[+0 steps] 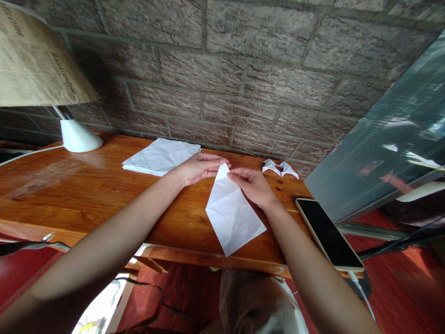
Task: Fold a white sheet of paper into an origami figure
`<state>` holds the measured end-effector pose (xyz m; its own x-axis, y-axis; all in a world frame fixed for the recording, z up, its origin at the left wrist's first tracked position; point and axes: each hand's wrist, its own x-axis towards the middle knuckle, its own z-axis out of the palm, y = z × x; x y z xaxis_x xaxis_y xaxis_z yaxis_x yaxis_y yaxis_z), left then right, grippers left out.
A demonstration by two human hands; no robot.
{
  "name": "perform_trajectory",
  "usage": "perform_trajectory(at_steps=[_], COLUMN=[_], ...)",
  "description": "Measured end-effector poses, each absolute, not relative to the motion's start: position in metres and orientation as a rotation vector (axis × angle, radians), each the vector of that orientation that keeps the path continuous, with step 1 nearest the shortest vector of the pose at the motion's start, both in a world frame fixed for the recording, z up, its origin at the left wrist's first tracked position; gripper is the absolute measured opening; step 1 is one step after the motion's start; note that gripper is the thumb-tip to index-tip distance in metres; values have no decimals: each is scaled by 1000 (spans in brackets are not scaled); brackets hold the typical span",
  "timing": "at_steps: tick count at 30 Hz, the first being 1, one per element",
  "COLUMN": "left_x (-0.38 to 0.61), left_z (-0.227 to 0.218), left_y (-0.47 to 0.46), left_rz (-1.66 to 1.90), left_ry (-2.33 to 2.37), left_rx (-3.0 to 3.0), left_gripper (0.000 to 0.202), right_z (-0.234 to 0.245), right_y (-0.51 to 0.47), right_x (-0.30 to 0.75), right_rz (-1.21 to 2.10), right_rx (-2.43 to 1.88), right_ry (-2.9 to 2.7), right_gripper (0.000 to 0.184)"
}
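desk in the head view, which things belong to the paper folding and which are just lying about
In use: white sheet, pinched at its tip by left hand and right hand; paper pile; small folded pieces.
Lying about: phone; lamp.

Right hand [253, 186] hides paper's [231, 218] edge; lampshade [38, 60] cut off left

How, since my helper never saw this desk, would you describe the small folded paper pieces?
On the wooden desk, look by the brick wall, just right of the right hand. The small folded paper pieces lie there, tiny and pointed, unlike the large creased sheet.
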<state>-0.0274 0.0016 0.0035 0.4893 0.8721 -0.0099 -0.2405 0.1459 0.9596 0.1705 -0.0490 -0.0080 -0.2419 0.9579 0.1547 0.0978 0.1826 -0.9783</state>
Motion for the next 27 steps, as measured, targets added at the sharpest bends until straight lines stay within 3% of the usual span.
perform_trajectory(at_steps=[27], left_x=[-27], left_z=[4], left_y=[0], left_rz=[951], left_ry=[694], left_rx=[1189], left_gripper=[39], right_z=[-5], right_y=[-53], right_x=[169], right_rz=[1193], right_rx=[-1061], right_ry=[-1556], right_gripper=[32])
